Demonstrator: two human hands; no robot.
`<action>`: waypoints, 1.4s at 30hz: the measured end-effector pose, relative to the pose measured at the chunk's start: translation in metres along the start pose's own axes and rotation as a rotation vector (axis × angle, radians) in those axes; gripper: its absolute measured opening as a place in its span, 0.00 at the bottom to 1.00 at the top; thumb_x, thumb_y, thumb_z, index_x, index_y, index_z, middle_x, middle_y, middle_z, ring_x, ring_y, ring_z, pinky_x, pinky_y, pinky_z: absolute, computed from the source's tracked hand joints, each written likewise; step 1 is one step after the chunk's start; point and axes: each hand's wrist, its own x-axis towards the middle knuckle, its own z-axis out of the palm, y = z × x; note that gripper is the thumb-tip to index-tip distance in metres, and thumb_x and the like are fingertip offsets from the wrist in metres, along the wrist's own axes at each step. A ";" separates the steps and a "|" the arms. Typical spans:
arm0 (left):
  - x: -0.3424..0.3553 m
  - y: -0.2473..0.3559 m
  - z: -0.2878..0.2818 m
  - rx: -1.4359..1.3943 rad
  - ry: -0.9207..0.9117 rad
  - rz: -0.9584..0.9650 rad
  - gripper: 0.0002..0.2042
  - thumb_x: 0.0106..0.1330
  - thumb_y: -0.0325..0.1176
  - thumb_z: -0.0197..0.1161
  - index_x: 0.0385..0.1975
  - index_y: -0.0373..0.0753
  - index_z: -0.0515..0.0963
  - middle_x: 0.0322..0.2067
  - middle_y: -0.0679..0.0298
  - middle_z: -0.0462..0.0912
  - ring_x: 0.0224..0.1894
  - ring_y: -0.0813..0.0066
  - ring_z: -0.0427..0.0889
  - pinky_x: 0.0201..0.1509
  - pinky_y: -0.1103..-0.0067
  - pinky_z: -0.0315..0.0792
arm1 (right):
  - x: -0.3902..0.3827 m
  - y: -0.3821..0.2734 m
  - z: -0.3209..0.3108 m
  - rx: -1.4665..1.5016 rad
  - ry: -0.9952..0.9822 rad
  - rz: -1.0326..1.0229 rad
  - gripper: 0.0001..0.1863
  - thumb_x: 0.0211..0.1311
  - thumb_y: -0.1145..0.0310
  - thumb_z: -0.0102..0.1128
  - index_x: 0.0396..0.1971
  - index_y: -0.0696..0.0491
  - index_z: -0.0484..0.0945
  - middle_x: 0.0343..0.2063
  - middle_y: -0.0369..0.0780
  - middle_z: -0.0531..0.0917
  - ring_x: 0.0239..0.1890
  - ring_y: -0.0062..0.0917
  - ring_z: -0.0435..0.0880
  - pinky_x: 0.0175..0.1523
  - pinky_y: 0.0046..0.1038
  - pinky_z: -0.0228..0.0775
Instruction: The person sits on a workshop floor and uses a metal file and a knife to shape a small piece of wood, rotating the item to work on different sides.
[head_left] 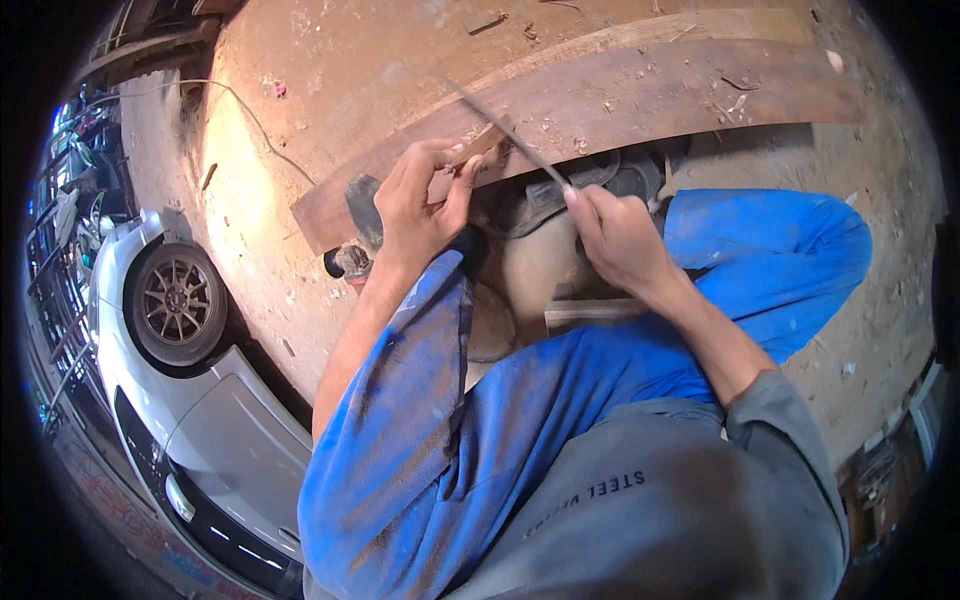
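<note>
Right hand clamped on the near end of a thin metal rod, probably a file or saw blade, laid slantwise across the wooden plank. Left hand closed, fingertips pinching the plank's near edge, just beside the rod. Plank lies on the dirt floor, shavings scattered on it, shoe tucked under its edge.

Risks, judged: rod slips sideways and rakes the left fingers; plank shifts, being only hand- and foot-held. White car left, well apart.

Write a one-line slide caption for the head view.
Crouched in blue trousers, a person's right hand draws a thin blade across a wooden plank while the left hand steadies its edge.
</note>
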 end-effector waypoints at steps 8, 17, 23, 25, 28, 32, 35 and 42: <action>0.004 0.005 0.000 0.046 -0.014 -0.050 0.10 0.60 0.24 0.75 0.31 0.33 0.77 0.30 0.55 0.83 0.31 0.60 0.85 0.36 0.74 0.78 | -0.016 -0.011 0.004 0.116 -0.021 0.040 0.19 0.76 0.62 0.56 0.26 0.60 0.76 0.16 0.55 0.77 0.21 0.56 0.79 0.24 0.48 0.68; 0.005 0.011 -0.006 0.147 -0.140 -0.085 0.16 0.67 0.30 0.69 0.22 0.37 0.68 0.20 0.57 0.70 0.22 0.57 0.73 0.26 0.66 0.67 | -0.013 -0.016 0.004 0.097 -0.031 0.082 0.20 0.77 0.61 0.55 0.25 0.59 0.76 0.16 0.55 0.77 0.21 0.56 0.80 0.25 0.50 0.67; 0.004 0.009 -0.009 0.177 -0.168 -0.062 0.17 0.68 0.31 0.69 0.22 0.37 0.67 0.18 0.57 0.69 0.21 0.56 0.72 0.26 0.65 0.66 | -0.019 -0.019 -0.002 0.084 -0.045 0.094 0.19 0.77 0.61 0.55 0.26 0.59 0.76 0.16 0.55 0.77 0.21 0.56 0.80 0.25 0.50 0.68; 0.009 0.010 -0.009 0.191 -0.149 -0.057 0.17 0.68 0.32 0.69 0.21 0.37 0.67 0.18 0.57 0.69 0.20 0.56 0.72 0.25 0.65 0.66 | -0.011 -0.011 0.002 0.036 0.006 0.105 0.18 0.77 0.61 0.56 0.27 0.59 0.77 0.15 0.54 0.77 0.21 0.55 0.80 0.25 0.50 0.68; 0.007 0.013 -0.008 0.208 -0.140 -0.092 0.18 0.69 0.33 0.68 0.21 0.37 0.67 0.17 0.56 0.69 0.20 0.55 0.73 0.25 0.65 0.66 | -0.023 -0.036 -0.006 0.178 -0.036 0.079 0.17 0.76 0.62 0.57 0.27 0.59 0.77 0.15 0.54 0.77 0.21 0.54 0.80 0.25 0.49 0.68; 0.013 0.011 -0.010 0.258 -0.114 -0.108 0.19 0.70 0.35 0.68 0.21 0.37 0.67 0.17 0.55 0.68 0.20 0.55 0.72 0.25 0.65 0.66 | -0.015 -0.030 0.001 0.152 -0.008 0.066 0.17 0.74 0.63 0.59 0.27 0.59 0.77 0.16 0.54 0.77 0.21 0.54 0.80 0.25 0.49 0.68; 0.002 0.010 -0.015 0.271 -0.131 -0.160 0.20 0.70 0.37 0.68 0.21 0.37 0.66 0.16 0.55 0.68 0.19 0.55 0.71 0.25 0.65 0.66 | -0.015 -0.035 0.000 0.170 0.000 0.049 0.17 0.74 0.62 0.59 0.27 0.58 0.76 0.16 0.54 0.77 0.22 0.54 0.80 0.26 0.50 0.69; 0.006 0.007 -0.013 0.276 -0.129 -0.122 0.22 0.70 0.40 0.69 0.21 0.37 0.66 0.16 0.55 0.67 0.18 0.56 0.69 0.24 0.66 0.64 | -0.022 -0.041 0.005 0.118 0.021 0.099 0.17 0.74 0.61 0.58 0.28 0.57 0.76 0.16 0.54 0.77 0.23 0.55 0.81 0.26 0.51 0.69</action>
